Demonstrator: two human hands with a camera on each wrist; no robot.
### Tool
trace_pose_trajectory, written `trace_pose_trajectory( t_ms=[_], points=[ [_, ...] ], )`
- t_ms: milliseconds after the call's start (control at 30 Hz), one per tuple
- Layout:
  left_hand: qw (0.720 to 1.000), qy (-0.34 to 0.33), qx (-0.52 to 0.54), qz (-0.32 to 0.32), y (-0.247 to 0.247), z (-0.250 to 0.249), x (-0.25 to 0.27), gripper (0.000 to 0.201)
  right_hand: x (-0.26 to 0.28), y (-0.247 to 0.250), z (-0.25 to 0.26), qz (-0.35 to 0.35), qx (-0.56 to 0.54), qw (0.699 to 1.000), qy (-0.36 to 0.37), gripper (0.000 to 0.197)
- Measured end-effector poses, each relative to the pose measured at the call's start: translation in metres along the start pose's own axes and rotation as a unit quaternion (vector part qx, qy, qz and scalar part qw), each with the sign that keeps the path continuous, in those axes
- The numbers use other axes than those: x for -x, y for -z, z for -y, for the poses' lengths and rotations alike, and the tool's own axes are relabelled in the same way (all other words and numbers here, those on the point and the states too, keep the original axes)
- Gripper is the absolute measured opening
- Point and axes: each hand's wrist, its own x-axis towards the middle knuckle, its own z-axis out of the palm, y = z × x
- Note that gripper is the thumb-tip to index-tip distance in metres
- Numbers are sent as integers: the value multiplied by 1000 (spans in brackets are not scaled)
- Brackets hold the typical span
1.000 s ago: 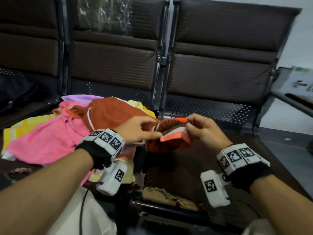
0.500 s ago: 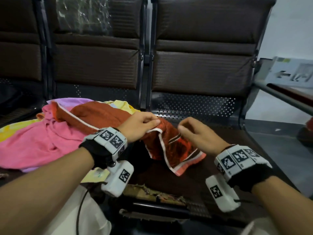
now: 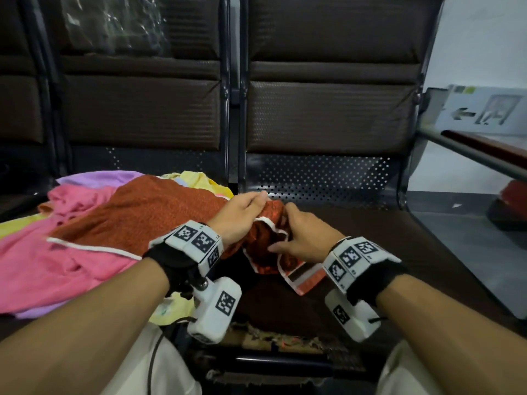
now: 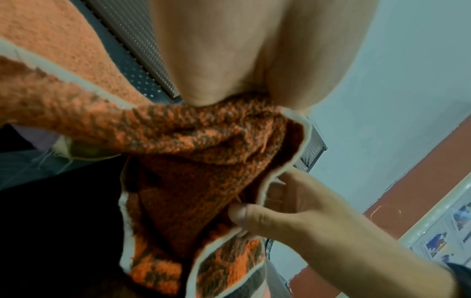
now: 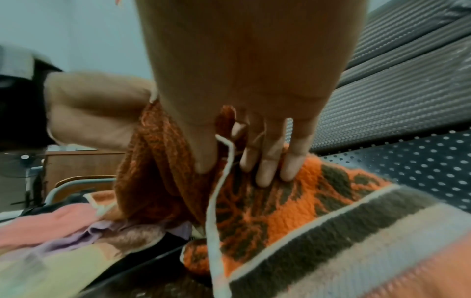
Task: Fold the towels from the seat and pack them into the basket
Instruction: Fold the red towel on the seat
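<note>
the orange towel (image 3: 159,215), lying on the seat (image 3: 370,232) atop the pile's right edge, was pinched at its white-edged corner by the left hand (image 3: 239,215) and right hand (image 3: 302,238), apparently for unfolding; a flat spread seemed needed next.
</note>
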Motion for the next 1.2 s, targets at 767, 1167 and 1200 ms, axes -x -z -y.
trace_pose_trajectory(
  t_ms=[767,1167,1200],
  points=[
    [991,-49,-123,-34,9,1,-1,44,31,37,-24,-90,-322,942,12,16],
    [998,-48,-45,-7,6,2,0,10,29,57,-13,-200,-481,854,9,33],
    [993,-59,-92,-35,11,6,-1,8,29,61,-17,-232,-489,841,5,34]
  ],
)
